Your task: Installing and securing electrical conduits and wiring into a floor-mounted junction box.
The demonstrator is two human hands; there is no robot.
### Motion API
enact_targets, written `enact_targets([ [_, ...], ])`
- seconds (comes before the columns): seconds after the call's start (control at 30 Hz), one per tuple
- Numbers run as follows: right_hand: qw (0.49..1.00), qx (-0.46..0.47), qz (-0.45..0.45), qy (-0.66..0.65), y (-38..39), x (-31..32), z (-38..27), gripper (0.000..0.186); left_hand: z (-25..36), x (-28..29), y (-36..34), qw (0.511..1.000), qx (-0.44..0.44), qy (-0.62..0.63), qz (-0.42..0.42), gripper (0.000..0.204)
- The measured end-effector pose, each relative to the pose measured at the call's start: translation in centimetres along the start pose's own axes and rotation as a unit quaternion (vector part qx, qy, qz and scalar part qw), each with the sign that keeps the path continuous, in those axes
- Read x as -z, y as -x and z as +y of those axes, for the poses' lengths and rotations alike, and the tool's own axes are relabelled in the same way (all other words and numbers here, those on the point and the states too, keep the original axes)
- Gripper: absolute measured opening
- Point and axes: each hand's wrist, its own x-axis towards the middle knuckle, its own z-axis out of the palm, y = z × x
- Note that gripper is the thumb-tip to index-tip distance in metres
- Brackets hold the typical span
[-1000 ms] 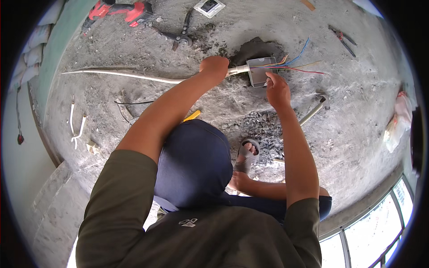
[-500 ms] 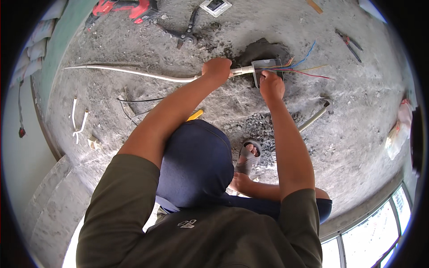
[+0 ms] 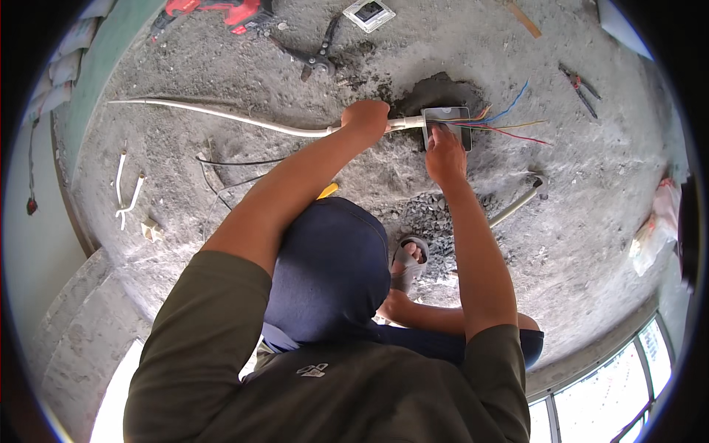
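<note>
Shifted right hand leftward over grey box on floor since a second ago; cannot tell its finger spread. Gripping white conduit just beside box with left hand, fingers curled round.

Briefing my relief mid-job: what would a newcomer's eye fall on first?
Probably the coloured wires fanning right from the grey box, with the right hand over its near edge. Next, the long white pipe leading left, gripped by the left hand. Then the red power tool, upper left.
</note>
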Motion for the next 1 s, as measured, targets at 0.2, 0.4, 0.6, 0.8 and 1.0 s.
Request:
enact_targets([
  [0.2,0.986,0.040,-0.137,0.083,0.3,2.4,-1.7,0.049,-1.0,-0.5,-0.4,1.000,-0.007,-0.012,0.004,0.025],
  [0.4,0.978,0.020,-0.179,0.109,-0.5,2.4,-0.9,0.052,-0.3,-0.3,-0.7,1.000,-0.013,0.002,-0.015,0.026],
  [0.6,0.968,0.012,-0.206,0.144,-0.7,1.6,-2.0,0.051,-3.0,-0.4,0.2,0.996,-0.051,0.068,0.033,0.020],
  [0.8,0.974,0.038,-0.170,0.142,-0.7,1.1,-0.4,0.046,-8.2,2.0,5.1,0.687,0.039,0.722,-0.078,0.036],
  [1.0,0.970,0.050,-0.172,0.163,-0.8,1.0,0.2,0.048,-12.2,0.5,12.5,0.635,0.075,0.768,0.018,0.024],
])
